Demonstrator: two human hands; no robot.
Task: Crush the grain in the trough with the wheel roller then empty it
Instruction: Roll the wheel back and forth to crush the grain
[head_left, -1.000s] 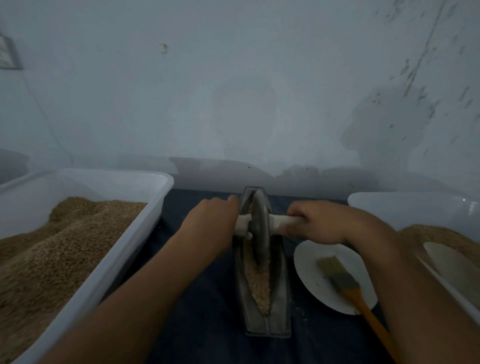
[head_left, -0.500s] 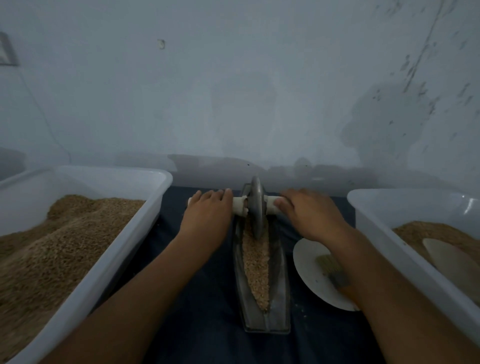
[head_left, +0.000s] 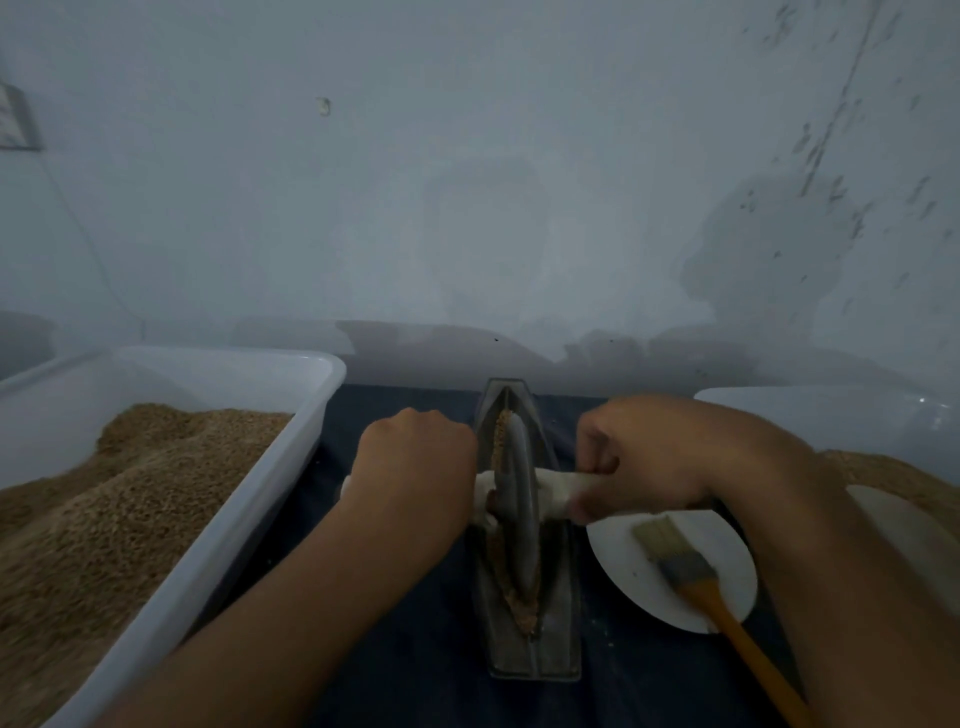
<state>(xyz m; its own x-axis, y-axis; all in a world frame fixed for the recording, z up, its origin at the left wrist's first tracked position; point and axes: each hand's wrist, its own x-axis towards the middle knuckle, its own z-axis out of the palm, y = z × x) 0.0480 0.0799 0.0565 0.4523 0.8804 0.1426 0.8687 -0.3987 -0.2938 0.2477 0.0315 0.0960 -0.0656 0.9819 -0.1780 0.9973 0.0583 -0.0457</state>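
Dark blue cloth (head_left: 405, 670) under narrow grey metal trough (head_left: 535, 660) of brown grain (head_left: 522, 613).
Left hand (head_left: 415, 462) and right hand (head_left: 644, 457) clamp the pale axle (head_left: 550, 491) of the grey metal wheel roller (head_left: 519, 499); likely heavy, stiff, best held there.

Dark blue cloth (head_left: 415, 649) covers the work surface, running up to the wall at 12 o'clock. Dead centre on it sits the metal trough (head_left: 558, 639), long axis pointing from 6 to 12. At 9 o'clock a big white tub (head_left: 249, 519) heaped with grain rests on the cloth. At 3 o'clock lies a white plate (head_left: 623, 577), just beside the trough, and beyond it a second white tub (head_left: 831, 410).
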